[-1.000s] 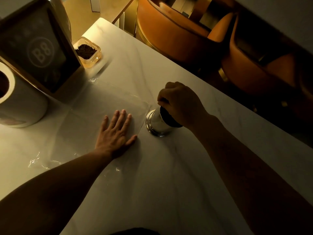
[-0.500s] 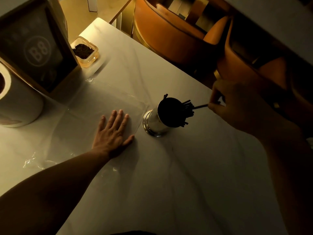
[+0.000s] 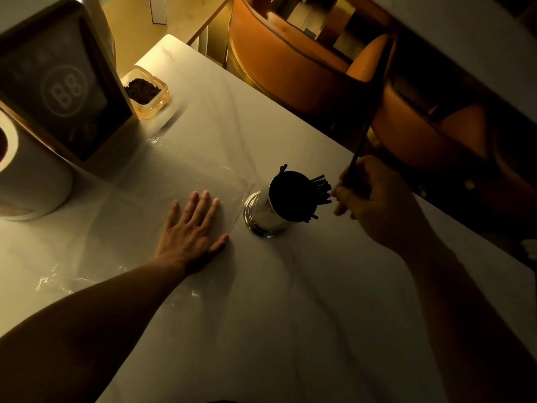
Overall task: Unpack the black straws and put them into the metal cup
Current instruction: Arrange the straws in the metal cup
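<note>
From the head camera, the person is leaning over a pale table in dim, yellowish light. The left hand is lying flat, palm down, fingers spread and straight, pressing on a sheet of clear plastic wrap that is spreading across the table toward the left. Just right of that hand's thumb, a metal cup is standing on the table, appearing to lean toward the camera, with its mouth dark. A bundle of black straws is sitting inside it, their tips poking out past the rim on the right side, and a couple more sticking out at the top left edge.

The right hand is hovering just beside the cup's right side, fingers curled closed around a single black straw, which is rising steeply up and to the right, away from the cup and over the table's far edge.

At the far left, a white roll is resting near a dark sign marked "B8". Beyond it, a small amber dish is holding dark bits. Orange chairs are standing past the table.
</note>
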Motion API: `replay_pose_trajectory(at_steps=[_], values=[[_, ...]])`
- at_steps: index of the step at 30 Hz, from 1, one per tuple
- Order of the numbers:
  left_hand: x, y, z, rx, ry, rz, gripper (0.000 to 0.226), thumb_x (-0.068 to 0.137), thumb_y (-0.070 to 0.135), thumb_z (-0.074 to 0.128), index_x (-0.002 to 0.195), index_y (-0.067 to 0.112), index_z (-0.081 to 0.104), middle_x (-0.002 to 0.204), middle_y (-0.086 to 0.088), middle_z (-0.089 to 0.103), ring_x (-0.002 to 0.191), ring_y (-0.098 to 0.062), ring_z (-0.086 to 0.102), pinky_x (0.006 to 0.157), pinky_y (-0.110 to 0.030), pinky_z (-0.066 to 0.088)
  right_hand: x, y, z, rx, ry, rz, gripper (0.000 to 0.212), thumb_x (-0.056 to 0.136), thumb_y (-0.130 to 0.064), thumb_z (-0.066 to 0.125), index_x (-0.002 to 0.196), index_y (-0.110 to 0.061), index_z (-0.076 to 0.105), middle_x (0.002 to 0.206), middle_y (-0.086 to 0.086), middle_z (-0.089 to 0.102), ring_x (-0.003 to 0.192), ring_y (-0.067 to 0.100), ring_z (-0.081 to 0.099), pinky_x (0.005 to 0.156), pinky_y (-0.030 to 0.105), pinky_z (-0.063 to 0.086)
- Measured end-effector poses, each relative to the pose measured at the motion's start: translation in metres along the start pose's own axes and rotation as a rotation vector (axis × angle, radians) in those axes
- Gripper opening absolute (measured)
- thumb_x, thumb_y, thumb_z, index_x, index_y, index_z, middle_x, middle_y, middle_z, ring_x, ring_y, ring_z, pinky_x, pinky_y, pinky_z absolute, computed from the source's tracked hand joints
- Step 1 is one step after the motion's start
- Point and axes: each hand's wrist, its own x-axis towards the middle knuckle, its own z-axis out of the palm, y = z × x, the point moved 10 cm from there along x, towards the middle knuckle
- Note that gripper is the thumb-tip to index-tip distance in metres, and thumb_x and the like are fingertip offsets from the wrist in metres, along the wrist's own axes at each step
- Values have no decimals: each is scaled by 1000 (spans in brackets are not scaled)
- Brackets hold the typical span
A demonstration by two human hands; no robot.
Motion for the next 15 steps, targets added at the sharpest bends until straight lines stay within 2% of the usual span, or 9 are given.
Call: replay_pose_trajectory(at_steps=[3,7,13,15], values=[[0,0,1,13,-6,-5,90,92,80,-1,164,28,-12,173,-3,-14,159,-24,-17,128,-53,-5,10,5,15,132,81,27,10,88,-7,66,95,-11,60,84,2,73,72,10,72,64,21,58],[1,0,1,7,-12,-1,90,92,81,-1,164,28,-13,173,-4,-15,159,-24,-18,128,-53,-7,21,12,34,357,109,89,14,85,1,67,90,-9,59,87,6,75,69,16,74,62,23,58],[1,-1,2,9,-24,-6,90,92,81,-2,163,28,-15,172,-4,-17,158,-25,-19,128,-55,-4,26,17,32,387,182,66,15,84,-3,71,84,-14,62,96,4,75,70,20,74,65,30,61],[1,-1,2,11,-24,-5,90,92,81,-2,163,28,-15,172,-4,-17,158,-25,-19,128,-55,-4,28,18,31,383,190,58,13,83,-1,71,86,-11,63,98,5,74,75,21,74,67,32,62]])
